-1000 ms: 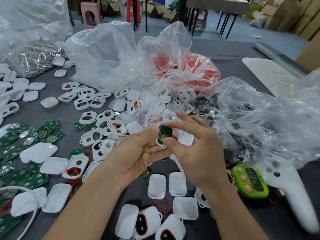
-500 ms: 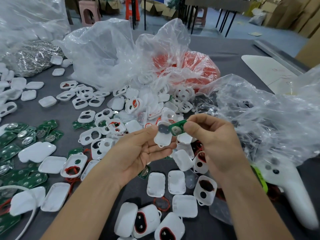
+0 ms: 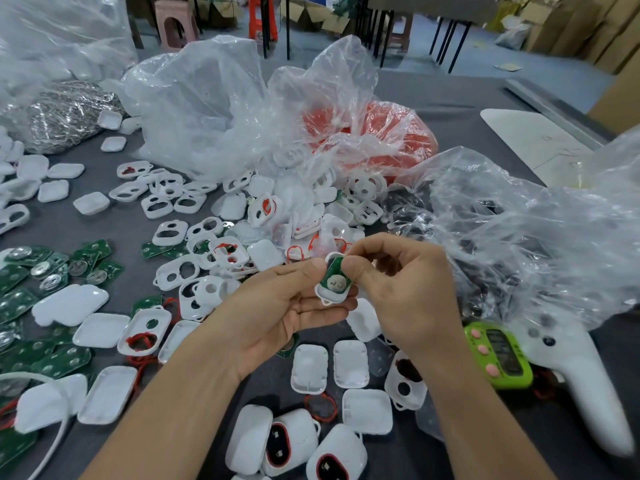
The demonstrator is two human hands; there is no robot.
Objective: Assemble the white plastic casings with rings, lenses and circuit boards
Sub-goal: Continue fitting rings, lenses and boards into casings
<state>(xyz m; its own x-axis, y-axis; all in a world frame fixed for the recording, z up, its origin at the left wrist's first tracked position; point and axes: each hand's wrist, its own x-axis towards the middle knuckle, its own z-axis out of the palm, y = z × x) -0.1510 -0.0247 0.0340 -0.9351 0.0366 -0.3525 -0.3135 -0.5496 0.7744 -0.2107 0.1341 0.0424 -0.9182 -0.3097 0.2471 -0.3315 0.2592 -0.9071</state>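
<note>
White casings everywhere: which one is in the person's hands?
The casing with a green circuit board in it, held by the left hand and right hand; others lie on the table.

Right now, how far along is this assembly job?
Early days, it seems. Looking done: a few casings fitted with red rings near the bottom edge. In hand: the left hand holds an open casing while the right hand seats a green circuit board in it. Left: many empty casings and loose boards across the table.
</note>
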